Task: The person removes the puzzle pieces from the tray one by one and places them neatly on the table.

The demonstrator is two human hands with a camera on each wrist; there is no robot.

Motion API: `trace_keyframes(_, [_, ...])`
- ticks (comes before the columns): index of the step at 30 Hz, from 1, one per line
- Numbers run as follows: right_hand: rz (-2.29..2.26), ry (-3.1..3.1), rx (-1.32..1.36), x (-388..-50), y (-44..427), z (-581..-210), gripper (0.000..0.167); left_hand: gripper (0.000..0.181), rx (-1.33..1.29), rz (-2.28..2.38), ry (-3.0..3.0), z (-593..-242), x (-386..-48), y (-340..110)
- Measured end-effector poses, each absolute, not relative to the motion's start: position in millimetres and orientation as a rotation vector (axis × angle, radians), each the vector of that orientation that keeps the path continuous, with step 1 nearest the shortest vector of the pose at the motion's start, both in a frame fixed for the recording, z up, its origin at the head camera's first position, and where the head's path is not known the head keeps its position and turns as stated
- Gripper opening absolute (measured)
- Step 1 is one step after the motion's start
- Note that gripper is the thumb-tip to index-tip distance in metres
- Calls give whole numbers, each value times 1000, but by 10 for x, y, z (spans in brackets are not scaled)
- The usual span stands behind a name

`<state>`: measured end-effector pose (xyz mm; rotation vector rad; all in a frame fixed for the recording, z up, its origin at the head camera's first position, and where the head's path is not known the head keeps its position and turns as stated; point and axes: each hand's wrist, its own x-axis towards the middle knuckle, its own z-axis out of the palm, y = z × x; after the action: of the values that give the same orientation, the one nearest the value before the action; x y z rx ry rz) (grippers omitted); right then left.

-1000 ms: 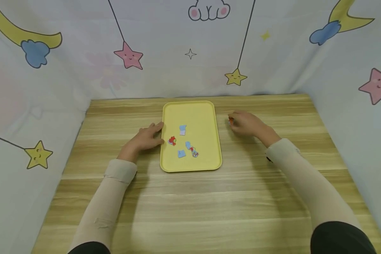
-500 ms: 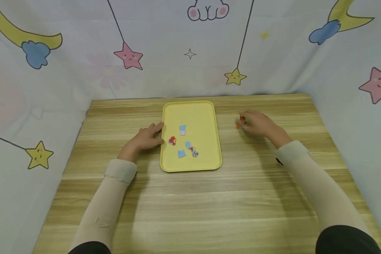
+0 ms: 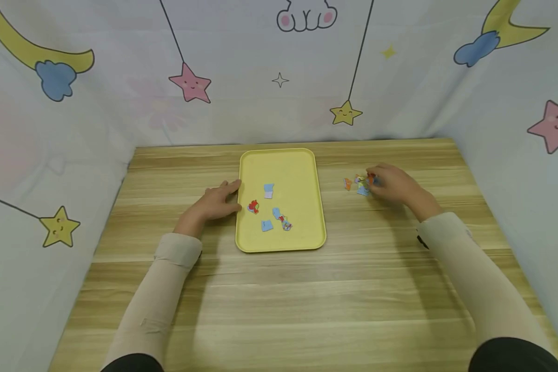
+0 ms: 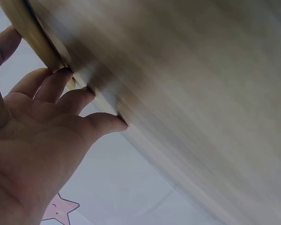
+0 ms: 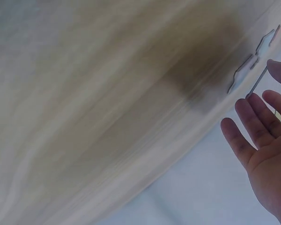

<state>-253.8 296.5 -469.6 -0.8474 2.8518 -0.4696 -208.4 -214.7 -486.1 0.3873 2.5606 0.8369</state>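
Note:
My right hand (image 3: 392, 186) is over the table to the right of the yellow tray (image 3: 297, 181). Between thumb and fingertips it pinches a thin jigsaw puzzle piece (image 5: 257, 83), seen edge-on in the right wrist view. By those fingertips lie an orange puzzle piece (image 3: 347, 184) and a blue puzzle piece (image 3: 362, 190), partly grouped with others. My left hand (image 3: 211, 204) rests at the tray's left edge, its thumb and forefinger spread and touching the rim. On the tray lie a blue-and-white piece (image 3: 268, 190), a red piece (image 3: 253, 206), a blue piece (image 3: 267, 226) and a joined multicoloured strip (image 3: 282, 219).
The wooden table (image 3: 279, 299) reaches back to a white cloth backdrop (image 3: 242, 113) printed with stars and moons. The same cloth flanks both sides of the table.
My right hand has moved rightward, away from the tray. Several puzzle pieces now lie on the table where its fingers passed. The left hand and the tray have stayed put.

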Motion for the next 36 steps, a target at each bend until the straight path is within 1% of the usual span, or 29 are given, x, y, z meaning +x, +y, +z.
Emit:
trace_keyframes(6, [-463,2860,-788,-2507,3108,-4728,36,80,386,829,2561,-4849,-2075,-2136])
trace_keyframes(13, [-453,2879,-751,-2467,3250,-4719,43,80,380,834,2555,-4831,-2082,-2120])
trace_keyframes(16, [-457,2890,-734,-2452,3297,-4717,43,80,378,836,2555,-4832,-2085,-2119])
trace_keyframes(23, [-493,2873,-722,-2402,3346,-4722,38,80,377,842,2546,-4836,-2069,-2125])
trace_keyframes(27, [-493,2869,-721,-2397,3361,-4741,38,80,376,846,2547,-4838,-2062,-2128])
trace_keyframes(34, [-476,2852,-747,-2401,3371,-4759,33,80,389,837,2552,-4831,-2055,-2137])
trace_keyframes(36, [-464,2850,-757,-2397,3374,-4753,34,80,388,843,2551,-4834,-2059,-2134])
